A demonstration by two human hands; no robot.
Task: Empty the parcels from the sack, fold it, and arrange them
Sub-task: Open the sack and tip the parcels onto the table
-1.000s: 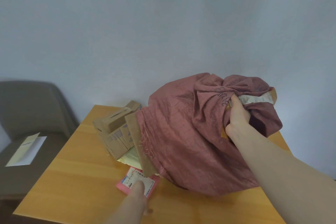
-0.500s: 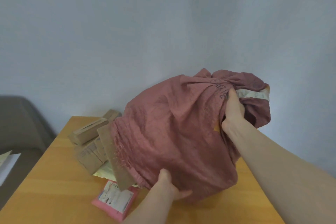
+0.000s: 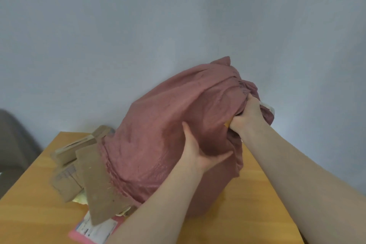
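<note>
A bulging dusty-red woven sack point(image 3: 158, 128) lies tipped on the wooden table point(image 3: 247, 208), mouth facing left. Brown cardboard parcels point(image 3: 67, 174) and a flat cardboard sleeve point(image 3: 99, 190) spill from the mouth, over a pale yellow mailer. A pink mailer with a white label point(image 3: 95, 230) lies at the front edge. My right hand point(image 3: 247, 117) grips the bunched closed end of the sack, raised at the right. My left hand point(image 3: 198, 156) presses on the sack's side, thumb spread from the fingers. What is inside the sack is hidden.
A plain pale wall stands close behind the table. A grey-brown chair point(image 3: 13, 144) sits off the table's left edge. Bare tabletop shows at the front left point(image 3: 35, 214) and to the right of the sack.
My left hand went from the pink mailer to the sack's lower edge, then up onto its side. My right hand still grips the bunched end. The view has shifted, so the sack appears lower and nearer.
</note>
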